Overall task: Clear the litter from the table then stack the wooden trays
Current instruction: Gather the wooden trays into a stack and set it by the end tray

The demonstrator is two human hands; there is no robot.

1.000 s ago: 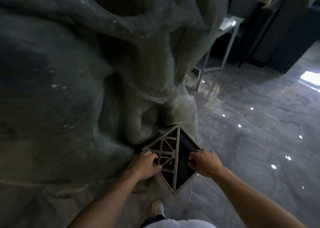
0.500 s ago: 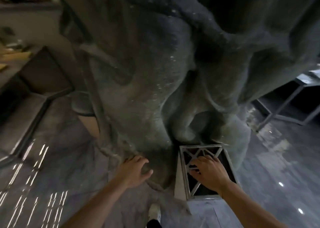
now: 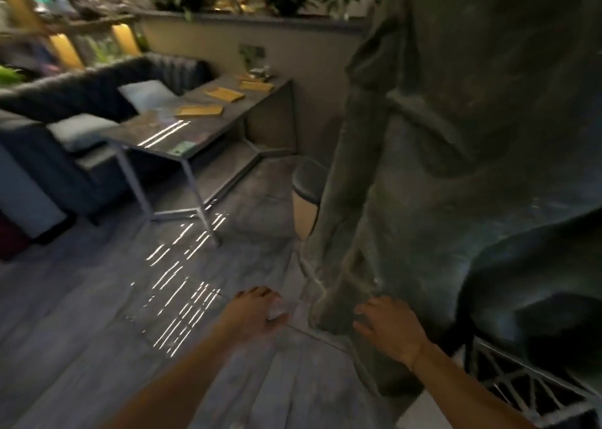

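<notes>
Far off at the upper left stands the grey table (image 3: 163,135). Three flat wooden trays lie apart along its top: a near one (image 3: 199,111), a middle one (image 3: 224,94) and a far one (image 3: 255,85). A small greenish scrap (image 3: 182,148) lies by the table's near edge, and blurred small items (image 3: 260,70) sit at its far end. My left hand (image 3: 257,311) hangs over the floor with loosely bent fingers and holds nothing that I can make out. My right hand (image 3: 387,327) is spread, empty, close to the base of the grey sculpted pillar (image 3: 456,135).
A metal lattice bin (image 3: 521,386) stands at the pillar's foot, lower right. A dark sofa (image 3: 81,96) with pale cushions runs behind the table. A round stool (image 3: 306,197) sits between table and pillar. Glossy grey floor (image 3: 97,298) lies between me and the table.
My view has swung left from the lattice bin toward the table. Both hands have come off the bin, which now sits at the lower right.
</notes>
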